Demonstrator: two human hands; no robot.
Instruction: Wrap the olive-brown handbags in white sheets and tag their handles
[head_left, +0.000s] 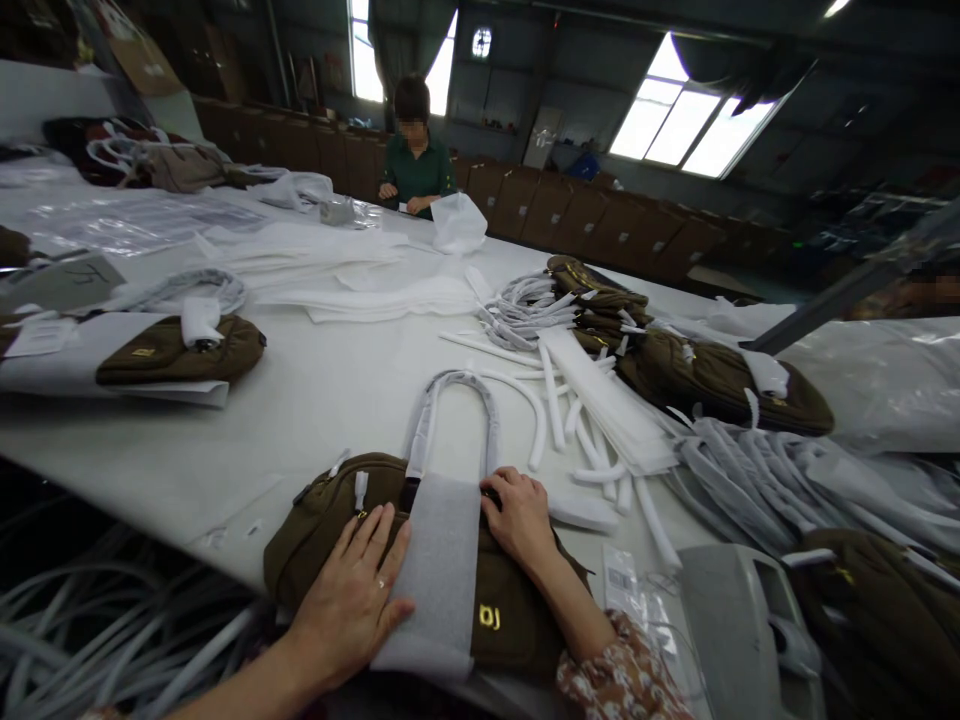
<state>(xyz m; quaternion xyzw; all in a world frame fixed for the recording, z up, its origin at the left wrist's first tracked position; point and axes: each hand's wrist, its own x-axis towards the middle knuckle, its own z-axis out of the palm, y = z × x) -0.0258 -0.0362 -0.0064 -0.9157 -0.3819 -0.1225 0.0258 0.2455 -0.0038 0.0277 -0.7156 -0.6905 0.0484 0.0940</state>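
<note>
A brown handbag (517,615) with a gold logo lies in front of me on the table. Its upright handle (487,410) is wrapped in pale padding. Down the middle of the bag runs a strip of thin white foam sheet (442,570). My left hand (352,590) rests flat with fingers stretched over the bag's left part, its thumb and index finger touching the sheet's left edge. At the right base of the handle, my right hand (521,515) has its fingers bent and together at the sheet's upper right corner. What its fingertips pinch is hidden.
White foam tubes (551,400) and stacked sheets (600,400) lie beyond the bag. More brown bags (720,380) are on the right; another wrapped bag (180,345) is at left. A grey tape dispenser (727,620) stands near right. A person (418,165) works across the table.
</note>
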